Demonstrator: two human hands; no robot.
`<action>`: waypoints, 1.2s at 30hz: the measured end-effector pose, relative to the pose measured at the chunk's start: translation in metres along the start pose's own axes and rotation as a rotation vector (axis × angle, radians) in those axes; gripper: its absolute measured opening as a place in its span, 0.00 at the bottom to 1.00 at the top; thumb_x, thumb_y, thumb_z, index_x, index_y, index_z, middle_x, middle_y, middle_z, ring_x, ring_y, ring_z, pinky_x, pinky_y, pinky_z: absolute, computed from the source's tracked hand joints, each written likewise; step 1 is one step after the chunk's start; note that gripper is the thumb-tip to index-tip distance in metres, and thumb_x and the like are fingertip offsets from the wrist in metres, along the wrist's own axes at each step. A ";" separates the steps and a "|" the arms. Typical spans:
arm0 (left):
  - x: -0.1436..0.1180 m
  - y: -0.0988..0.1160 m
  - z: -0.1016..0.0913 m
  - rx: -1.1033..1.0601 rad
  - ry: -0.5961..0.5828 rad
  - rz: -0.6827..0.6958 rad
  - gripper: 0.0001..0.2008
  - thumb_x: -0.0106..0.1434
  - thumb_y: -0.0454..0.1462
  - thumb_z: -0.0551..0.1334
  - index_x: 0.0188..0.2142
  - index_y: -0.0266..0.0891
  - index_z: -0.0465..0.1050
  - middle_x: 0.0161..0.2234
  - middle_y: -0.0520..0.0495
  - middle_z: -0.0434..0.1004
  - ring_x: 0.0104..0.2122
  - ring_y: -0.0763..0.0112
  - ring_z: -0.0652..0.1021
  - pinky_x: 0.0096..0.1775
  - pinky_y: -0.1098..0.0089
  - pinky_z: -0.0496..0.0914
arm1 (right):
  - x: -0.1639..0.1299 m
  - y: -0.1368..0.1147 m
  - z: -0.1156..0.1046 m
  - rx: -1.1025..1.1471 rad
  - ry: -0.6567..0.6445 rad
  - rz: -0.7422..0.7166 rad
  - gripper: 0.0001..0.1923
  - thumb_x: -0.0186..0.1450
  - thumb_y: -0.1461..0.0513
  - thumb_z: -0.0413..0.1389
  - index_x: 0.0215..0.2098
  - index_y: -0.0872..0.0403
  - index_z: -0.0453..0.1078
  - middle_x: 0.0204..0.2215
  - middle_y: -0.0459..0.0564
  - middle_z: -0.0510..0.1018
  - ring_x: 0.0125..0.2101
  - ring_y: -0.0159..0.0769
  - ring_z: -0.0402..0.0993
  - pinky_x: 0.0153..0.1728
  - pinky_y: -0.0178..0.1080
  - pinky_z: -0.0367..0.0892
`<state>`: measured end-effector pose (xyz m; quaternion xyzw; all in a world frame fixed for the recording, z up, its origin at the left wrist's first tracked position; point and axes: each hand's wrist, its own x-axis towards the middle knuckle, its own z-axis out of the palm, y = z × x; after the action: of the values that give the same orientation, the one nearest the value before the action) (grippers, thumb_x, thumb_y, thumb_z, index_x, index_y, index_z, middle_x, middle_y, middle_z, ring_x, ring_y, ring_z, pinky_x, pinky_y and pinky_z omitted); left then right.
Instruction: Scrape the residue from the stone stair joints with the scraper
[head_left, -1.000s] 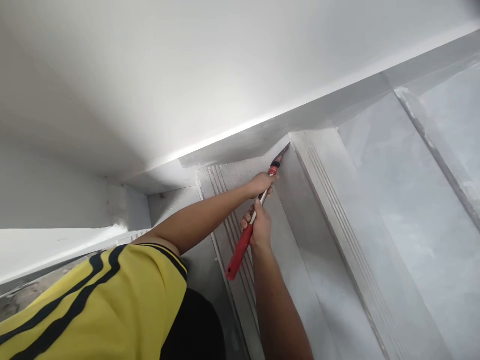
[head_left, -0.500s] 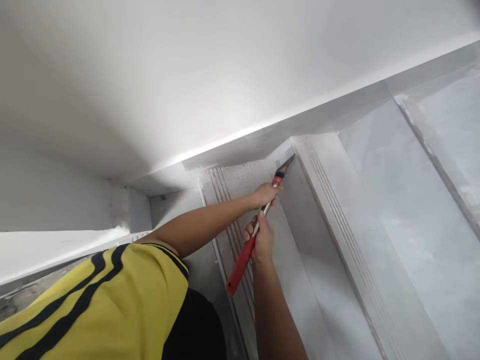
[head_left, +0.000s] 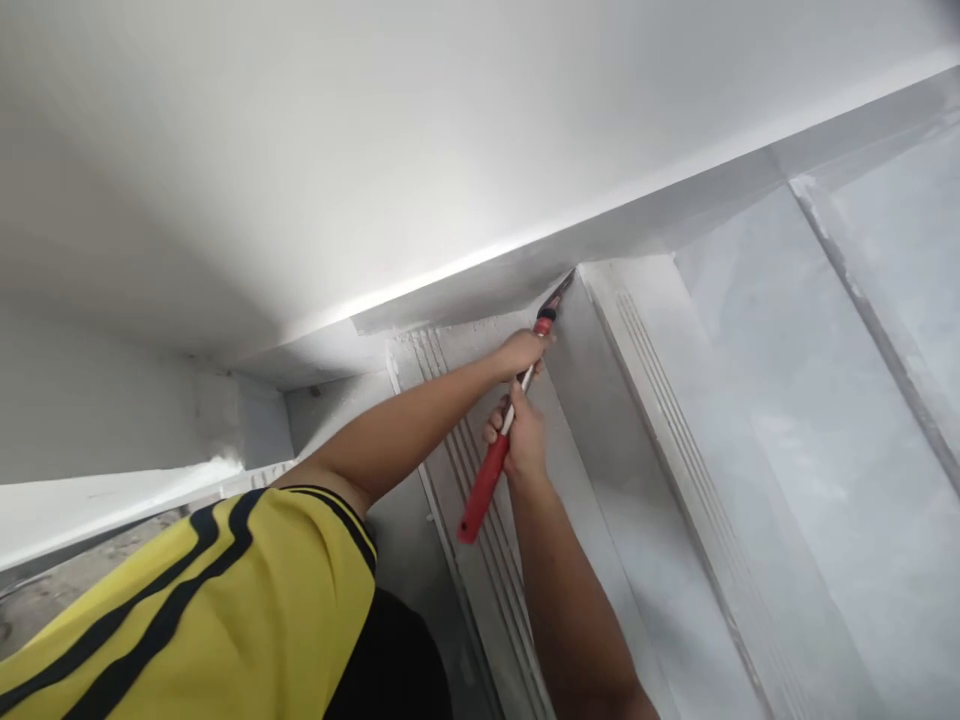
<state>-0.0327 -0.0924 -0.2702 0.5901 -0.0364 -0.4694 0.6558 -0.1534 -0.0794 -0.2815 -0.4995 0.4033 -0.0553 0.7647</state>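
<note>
A long-handled scraper [head_left: 491, 478] with a red grip, a pale metal shaft, a red-and-black collar and a dark blade slants across a stair step. Its blade [head_left: 556, 294] reaches into the corner where the riser [head_left: 622, 400] meets the side skirting. My left hand [head_left: 522, 354] is closed round the upper shaft, just below the collar. Lower down, my right hand [head_left: 523, 432] wraps the shaft at the top of the red grip. The lower end of the grip sticks out free below my right hand. Whether the blade tip presses on the surface is too small to tell.
Grey stair treads [head_left: 675, 380] with grooved lines near their edges climb to the right. A white wall [head_left: 450, 130] with a grey skirting band [head_left: 637, 230] runs alongside. At the left a boxed ledge [head_left: 259, 420] juts out. My yellow sleeve [head_left: 285, 580] fills the lower left.
Both hands and the scraper have moved up and slightly left in the picture. The blade has shifted from partway down the riser's side to its upper corner by the skirting.
</note>
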 end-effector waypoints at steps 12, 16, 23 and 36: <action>0.003 0.001 -0.006 0.116 0.021 0.058 0.14 0.63 0.43 0.52 0.25 0.39 0.56 0.13 0.52 0.61 0.12 0.73 0.64 0.19 0.73 0.58 | 0.004 0.006 0.005 -0.007 0.009 -0.036 0.21 0.57 0.46 0.55 0.24 0.53 0.57 0.11 0.38 0.59 0.10 0.24 0.55 0.10 0.30 0.52; -0.003 -0.002 -0.003 0.163 -0.035 0.031 0.15 0.62 0.44 0.54 0.23 0.39 0.56 0.13 0.50 0.63 0.12 0.71 0.66 0.18 0.72 0.57 | -0.003 0.011 0.003 0.053 0.052 -0.018 0.21 0.58 0.46 0.54 0.25 0.53 0.58 0.12 0.37 0.58 0.10 0.24 0.54 0.10 0.29 0.52; 0.009 -0.002 -0.007 0.173 0.024 0.058 0.15 0.63 0.47 0.52 0.26 0.39 0.58 0.14 0.52 0.61 0.14 0.73 0.65 0.20 0.72 0.58 | 0.012 0.007 0.000 -0.013 0.005 -0.025 0.20 0.57 0.46 0.55 0.25 0.54 0.58 0.11 0.38 0.59 0.10 0.24 0.54 0.10 0.29 0.52; 0.006 0.000 -0.015 0.133 -0.051 0.017 0.15 0.64 0.46 0.52 0.26 0.39 0.56 0.14 0.53 0.61 0.13 0.74 0.64 0.19 0.74 0.58 | 0.003 0.007 0.015 0.028 0.033 0.032 0.21 0.57 0.45 0.55 0.25 0.53 0.57 0.12 0.38 0.59 0.10 0.25 0.56 0.10 0.30 0.53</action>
<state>-0.0204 -0.0854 -0.2774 0.6200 -0.0893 -0.4751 0.6180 -0.1436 -0.0668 -0.2868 -0.4812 0.4231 -0.0570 0.7656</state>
